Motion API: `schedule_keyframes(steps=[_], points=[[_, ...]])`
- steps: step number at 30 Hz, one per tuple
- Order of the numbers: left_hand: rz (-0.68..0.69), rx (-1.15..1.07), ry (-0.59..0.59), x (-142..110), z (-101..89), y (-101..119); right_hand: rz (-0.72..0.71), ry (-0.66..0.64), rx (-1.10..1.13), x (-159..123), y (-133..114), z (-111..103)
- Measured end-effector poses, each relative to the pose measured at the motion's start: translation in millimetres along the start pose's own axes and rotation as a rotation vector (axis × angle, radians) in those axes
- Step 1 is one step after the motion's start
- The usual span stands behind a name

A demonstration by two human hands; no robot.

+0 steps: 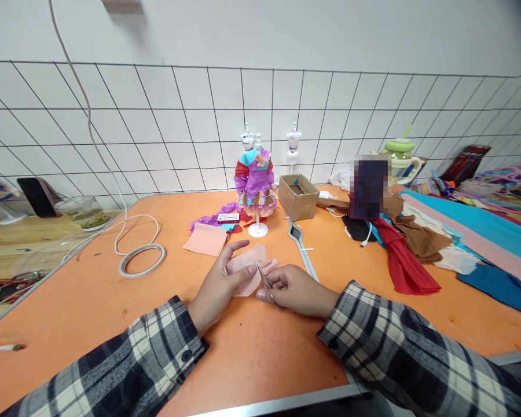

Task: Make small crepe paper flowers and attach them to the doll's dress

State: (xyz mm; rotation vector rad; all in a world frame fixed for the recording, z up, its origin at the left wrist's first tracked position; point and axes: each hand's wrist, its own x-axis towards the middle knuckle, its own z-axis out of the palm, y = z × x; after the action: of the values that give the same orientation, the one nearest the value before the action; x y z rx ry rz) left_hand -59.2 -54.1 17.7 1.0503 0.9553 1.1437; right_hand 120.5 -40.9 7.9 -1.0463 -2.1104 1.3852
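Observation:
A piece of thin pink crepe paper (248, 285) is pinched between the thumb and fingers of my left hand (221, 281). My right hand (293, 289) is closed around the handles of small metal scissors (265, 279), whose blades reach into the paper's edge. Behind my hands, a folded pink sheet (206, 239) lies on the orange table. Beyond it stands a small dress form in a purple, red and blue ruffled paper dress (257, 179) on a white base. Purple scraps (206, 223) and a small white-and-red box (228, 218) lie beside that base.
A roll of tape (142, 260) and a white cable (117, 226) lie at left. An open cardboard box (299, 198) and bare white dress forms (293, 142) stand at the back. Red paper (406, 260), brown paper (423, 236) and a lidded jug (402, 156) are at right.

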Motion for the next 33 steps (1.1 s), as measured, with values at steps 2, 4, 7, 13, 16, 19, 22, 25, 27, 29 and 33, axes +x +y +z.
schedule_keyframes(steps=[2,4,7,13,16,19,22,25,27,29,33], points=[[-0.010,-0.023,-0.008,0.2,-1.7,-0.5,0.008,0.008,-0.014,0.1,0.2,0.2],[-0.009,-0.031,-0.005,1.1,-3.3,-1.5,0.015,0.002,-0.020,0.3,1.3,0.6],[0.028,0.034,0.034,2.5,-3.8,-2.5,0.036,0.001,-0.017,0.7,3.1,1.6],[0.042,0.038,0.005,1.9,-0.7,-2.1,0.003,-0.020,0.029,0.7,2.7,2.8],[0.047,0.061,-0.007,1.8,-0.9,-3.0,-0.066,-0.044,0.056,0.3,2.5,2.4],[0.056,0.049,-0.008,2.2,-1.0,-3.9,-0.027,-0.049,0.059,0.3,3.2,2.2],[0.060,0.015,0.003,2.2,-0.1,-3.6,0.030,-0.041,0.049,0.7,3.7,2.2],[0.058,0.004,0.002,2.1,0.1,-3.6,0.059,-0.040,0.057,-0.2,1.0,2.4],[0.063,0.023,-0.005,2.0,-0.4,-3.9,0.091,-0.050,0.074,-1.9,-2.9,2.2],[0.067,0.059,-0.015,1.8,-1.1,-4.2,0.087,-0.069,0.116,-3.9,-6.8,1.8],[0.066,0.081,-0.022,1.6,-0.9,-4.1,0.041,-0.078,0.149,-5.2,-9.6,1.2]])
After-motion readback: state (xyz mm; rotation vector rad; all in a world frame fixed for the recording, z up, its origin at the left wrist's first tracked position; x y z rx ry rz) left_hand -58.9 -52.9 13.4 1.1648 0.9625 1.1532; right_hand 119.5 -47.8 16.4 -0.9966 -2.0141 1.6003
